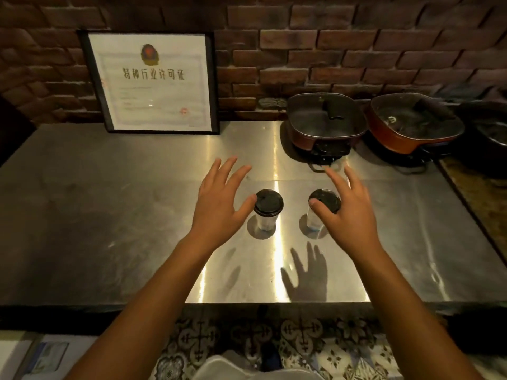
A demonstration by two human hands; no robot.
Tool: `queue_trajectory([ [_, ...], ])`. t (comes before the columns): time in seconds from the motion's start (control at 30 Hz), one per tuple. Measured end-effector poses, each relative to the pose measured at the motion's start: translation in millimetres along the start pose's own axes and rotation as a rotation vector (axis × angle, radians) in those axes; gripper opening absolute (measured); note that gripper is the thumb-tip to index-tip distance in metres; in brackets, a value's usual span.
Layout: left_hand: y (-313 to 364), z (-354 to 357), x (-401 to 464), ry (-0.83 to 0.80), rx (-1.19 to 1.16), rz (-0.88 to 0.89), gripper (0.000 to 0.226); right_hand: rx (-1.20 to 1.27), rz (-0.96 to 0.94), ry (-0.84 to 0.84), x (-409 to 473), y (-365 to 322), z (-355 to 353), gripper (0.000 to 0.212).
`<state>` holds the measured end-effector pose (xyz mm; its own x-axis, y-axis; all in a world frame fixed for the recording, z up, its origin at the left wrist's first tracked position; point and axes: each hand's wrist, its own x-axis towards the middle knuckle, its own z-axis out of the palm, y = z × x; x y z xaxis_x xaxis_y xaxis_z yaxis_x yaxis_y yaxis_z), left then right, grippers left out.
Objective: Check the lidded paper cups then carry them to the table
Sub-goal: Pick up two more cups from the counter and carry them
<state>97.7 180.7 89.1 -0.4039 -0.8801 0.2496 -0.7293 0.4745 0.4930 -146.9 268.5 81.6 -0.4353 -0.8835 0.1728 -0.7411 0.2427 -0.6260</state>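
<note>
Forearms reach in over the counter's (82, 215) near edge. At mid-counter stand two lidded paper cups, upright and apart: the left cup (267, 212) and the right cup (321, 208). The left hand (219, 204) spreads its fingers, thumb touching the left cup's lid rim. The right hand (348, 215) is likewise spread, thumb on the right cup's lid. Along the far edge stand a framed certificate (153, 80) and two lidded electric pans (326, 119).

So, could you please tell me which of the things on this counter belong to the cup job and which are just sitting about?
Part of the job:
- left cup, black lid on, left hand beside it
- right cup, black lid on, right hand over it

Just lying about:
- framed certificate against the brick wall
- two lidded electric pans
- dark pot at far right
</note>
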Motion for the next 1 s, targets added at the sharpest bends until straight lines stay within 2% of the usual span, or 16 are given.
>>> queue_trajectory([
  [0.2,-14,58,43,-0.123,0.028,-0.031,0.068,-0.067,0.090,-0.091,38,37,32,0.081],
  [0.53,-42,140,92,-0.394,0.023,0.053,0.068,-0.245,0.214,-0.194,89,90,88,0.080],
  [0.67,-52,159,96,-0.472,-0.002,0.053,0.061,-0.271,0.283,-0.276,88,103,107,0.090],
  [0.8,-57,170,92,-0.466,-0.096,0.082,0.051,-0.264,0.275,-0.275,83,106,110,0.092],
  [1.0,-65,179,87,-0.499,-0.012,0.028,0.083,-0.228,0.286,-0.256,80,107,112,0.089],
])
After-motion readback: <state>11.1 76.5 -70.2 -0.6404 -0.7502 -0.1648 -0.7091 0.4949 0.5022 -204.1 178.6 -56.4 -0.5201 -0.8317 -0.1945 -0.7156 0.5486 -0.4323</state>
